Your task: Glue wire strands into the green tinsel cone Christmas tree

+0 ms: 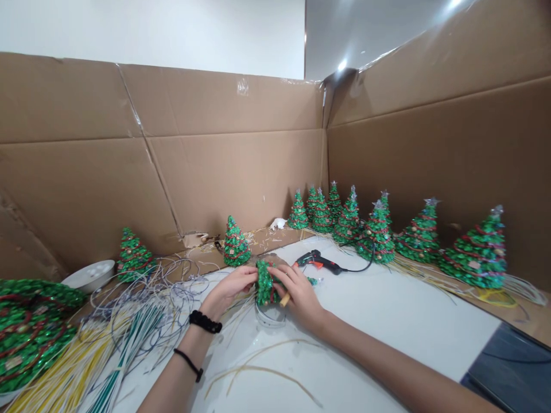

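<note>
A small green Christmas tree ornament (263,289) lies on its side between my two hands, above the white work surface. My left hand (235,287) grips its left end with the fingers pinched together. My right hand (301,295) is closed around its other side, and the fingers cover much of the tree. A short yellowish stick-like piece (285,299) pokes out by the right fingers; its kind is unclear. Under the tree a pale loop of strand (272,322) hangs down. Just beyond my right hand lies a black and orange hot glue gun (316,261).
Several finished trees (379,238) with star tops line the right side. Other trees (235,244) stand at the back and left. Tangled strands (159,287), yellow strips (73,355) and a white bowl (90,276) lie left. Cardboard walls (241,160) enclose the table.
</note>
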The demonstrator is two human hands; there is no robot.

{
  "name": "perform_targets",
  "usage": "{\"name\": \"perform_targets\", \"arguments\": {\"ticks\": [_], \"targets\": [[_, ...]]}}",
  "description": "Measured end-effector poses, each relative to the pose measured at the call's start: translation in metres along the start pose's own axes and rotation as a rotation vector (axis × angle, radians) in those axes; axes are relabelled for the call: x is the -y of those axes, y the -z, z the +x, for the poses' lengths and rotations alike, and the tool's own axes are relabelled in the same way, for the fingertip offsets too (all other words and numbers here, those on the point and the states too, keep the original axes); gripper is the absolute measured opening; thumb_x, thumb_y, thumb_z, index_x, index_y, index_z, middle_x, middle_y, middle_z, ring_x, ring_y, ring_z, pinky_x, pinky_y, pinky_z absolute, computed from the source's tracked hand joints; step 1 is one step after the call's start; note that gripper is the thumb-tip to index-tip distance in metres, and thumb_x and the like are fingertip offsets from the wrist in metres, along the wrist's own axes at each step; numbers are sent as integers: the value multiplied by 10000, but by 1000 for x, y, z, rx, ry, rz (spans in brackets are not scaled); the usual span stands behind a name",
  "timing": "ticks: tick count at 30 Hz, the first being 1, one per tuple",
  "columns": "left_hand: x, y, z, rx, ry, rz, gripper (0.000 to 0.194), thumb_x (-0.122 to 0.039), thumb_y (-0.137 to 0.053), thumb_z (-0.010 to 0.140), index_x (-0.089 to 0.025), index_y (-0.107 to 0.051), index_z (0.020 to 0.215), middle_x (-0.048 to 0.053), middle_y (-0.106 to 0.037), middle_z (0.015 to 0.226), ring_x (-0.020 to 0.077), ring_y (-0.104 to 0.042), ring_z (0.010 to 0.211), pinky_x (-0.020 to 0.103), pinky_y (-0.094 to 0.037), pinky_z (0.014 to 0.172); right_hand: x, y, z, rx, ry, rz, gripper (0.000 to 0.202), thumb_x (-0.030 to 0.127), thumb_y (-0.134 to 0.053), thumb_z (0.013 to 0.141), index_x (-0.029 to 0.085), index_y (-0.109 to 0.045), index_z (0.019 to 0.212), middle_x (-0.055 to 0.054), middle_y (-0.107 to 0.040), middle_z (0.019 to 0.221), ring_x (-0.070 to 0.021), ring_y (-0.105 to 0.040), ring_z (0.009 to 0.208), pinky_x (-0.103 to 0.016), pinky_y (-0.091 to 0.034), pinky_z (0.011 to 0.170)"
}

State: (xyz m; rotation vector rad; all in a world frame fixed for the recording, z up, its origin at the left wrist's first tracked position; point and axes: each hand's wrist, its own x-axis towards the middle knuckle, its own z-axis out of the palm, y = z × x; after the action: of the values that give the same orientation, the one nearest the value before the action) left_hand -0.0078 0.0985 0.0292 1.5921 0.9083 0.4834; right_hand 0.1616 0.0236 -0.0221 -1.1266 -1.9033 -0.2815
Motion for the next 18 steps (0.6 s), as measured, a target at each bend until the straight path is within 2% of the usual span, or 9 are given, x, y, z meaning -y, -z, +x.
{"name": "perform_targets", "arguments": {"ticks": [6,18], "targets": [[0,1,1,-5,9,17,350,-469,-665,589,-132,-572,612,-57,-394,515,60,-269,480,240,-168,473,-2,-2,-1,-15,7,-16,326,208,-409,920,260,-540,1215,-80,-589,1086,-193,-516,909,-366,-490,791],[3,1,2,-5,3,2,356,-470,-663,586,-136,-544,615,-61,-382,510,52,-259,464,244,-148,464,-4,-4,-2,-13,44,-78,360,193,-439,906,255,-521,1252,-90,-592,1094,-193,-512,888,-351,-494,744]]}}
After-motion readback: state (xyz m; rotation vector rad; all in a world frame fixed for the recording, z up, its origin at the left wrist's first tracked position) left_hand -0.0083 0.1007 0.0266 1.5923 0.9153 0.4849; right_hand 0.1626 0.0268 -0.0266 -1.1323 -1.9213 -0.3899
